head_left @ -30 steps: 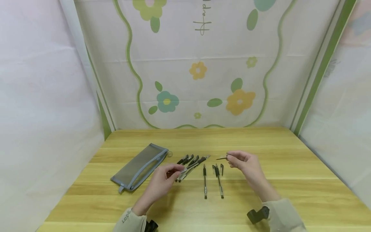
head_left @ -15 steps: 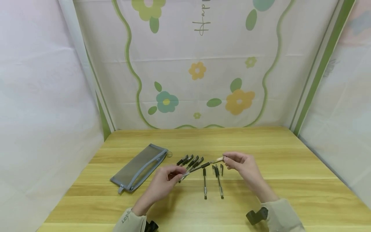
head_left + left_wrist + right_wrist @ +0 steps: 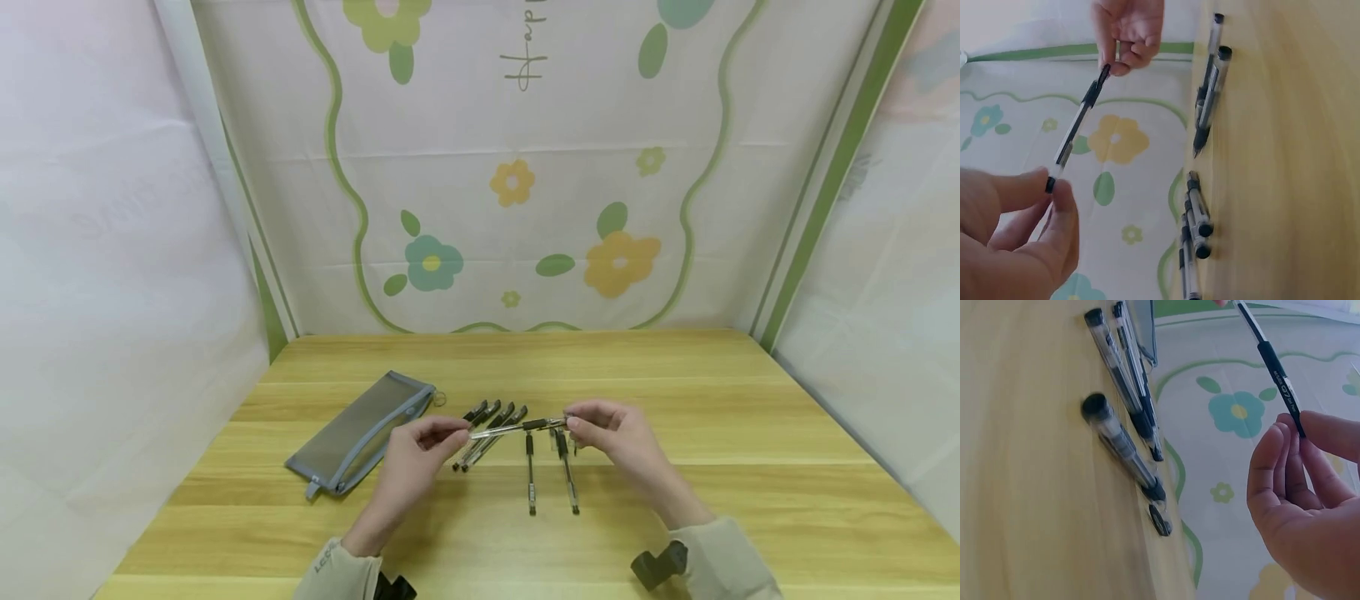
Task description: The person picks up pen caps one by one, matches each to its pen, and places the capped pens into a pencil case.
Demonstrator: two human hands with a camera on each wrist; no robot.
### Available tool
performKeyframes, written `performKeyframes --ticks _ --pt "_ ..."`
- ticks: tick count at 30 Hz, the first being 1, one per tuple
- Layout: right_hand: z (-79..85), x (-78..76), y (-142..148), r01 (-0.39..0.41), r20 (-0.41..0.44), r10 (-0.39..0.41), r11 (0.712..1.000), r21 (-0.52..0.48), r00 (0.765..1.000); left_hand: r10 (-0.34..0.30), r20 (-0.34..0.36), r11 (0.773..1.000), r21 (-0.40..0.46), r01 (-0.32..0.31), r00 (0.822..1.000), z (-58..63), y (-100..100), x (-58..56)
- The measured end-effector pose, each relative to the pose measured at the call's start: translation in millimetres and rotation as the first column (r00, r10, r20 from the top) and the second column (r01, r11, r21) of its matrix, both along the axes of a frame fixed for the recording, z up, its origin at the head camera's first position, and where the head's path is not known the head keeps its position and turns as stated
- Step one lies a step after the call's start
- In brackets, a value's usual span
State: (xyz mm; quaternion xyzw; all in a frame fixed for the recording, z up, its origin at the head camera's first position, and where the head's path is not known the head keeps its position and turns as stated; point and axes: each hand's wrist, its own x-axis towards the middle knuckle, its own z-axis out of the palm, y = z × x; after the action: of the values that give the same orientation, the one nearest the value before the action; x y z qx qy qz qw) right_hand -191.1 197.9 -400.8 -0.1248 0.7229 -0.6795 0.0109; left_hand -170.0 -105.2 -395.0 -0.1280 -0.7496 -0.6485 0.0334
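Over the yellow wood-grain tabletop (image 3: 487, 554), left hand (image 3: 422, 458) and right hand (image 3: 618, 437) pinch opposite ends of a clear-and-black plastic pen (image 3: 517, 428), kinda sideways.

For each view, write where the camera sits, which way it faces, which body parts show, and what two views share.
Head: worn on the head, facing forward and down at the table; left hand, right hand and sleeves show.
Left wrist: worn there, facing along the held pen; both hands show.
Right wrist: worn there, facing the held pen; right hand and a sliver of the left show.
Both wrist views share the held pen and flowered cloth.
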Motion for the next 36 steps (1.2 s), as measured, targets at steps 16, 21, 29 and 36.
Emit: performKeyframes --ticks 16,21,29,36 --pt "3.9 11.6 -18.7 0.059 0.077 -0.048 0.987 -0.147 0.996 0.059 0.211 0.922 0.362 -0.134 0.976 -9.8 3.1 -3.5" --pt "6.2 13.7 -20.1 0.068 0.075 -0.056 0.983 -0.169 0.996 0.036 0.197 0.931 0.349 -0.104 0.980 -7.5 2.1 -3.3" --pt "3.1 14.7 1.1 -0.063 -0.022 0.063 0.998 -0.004 0.998 -0.141 0.149 0.950 0.300 0.091 0.979 -1.3 -8.2 -0.5" --pt "7.5 18.3 21.5 -0.156 -0.054 0.161 0.984 0.089 0.986 -0.286 -0.010 0.944 0.167 0.283 0.958 -0.8 -14.2 0.9"
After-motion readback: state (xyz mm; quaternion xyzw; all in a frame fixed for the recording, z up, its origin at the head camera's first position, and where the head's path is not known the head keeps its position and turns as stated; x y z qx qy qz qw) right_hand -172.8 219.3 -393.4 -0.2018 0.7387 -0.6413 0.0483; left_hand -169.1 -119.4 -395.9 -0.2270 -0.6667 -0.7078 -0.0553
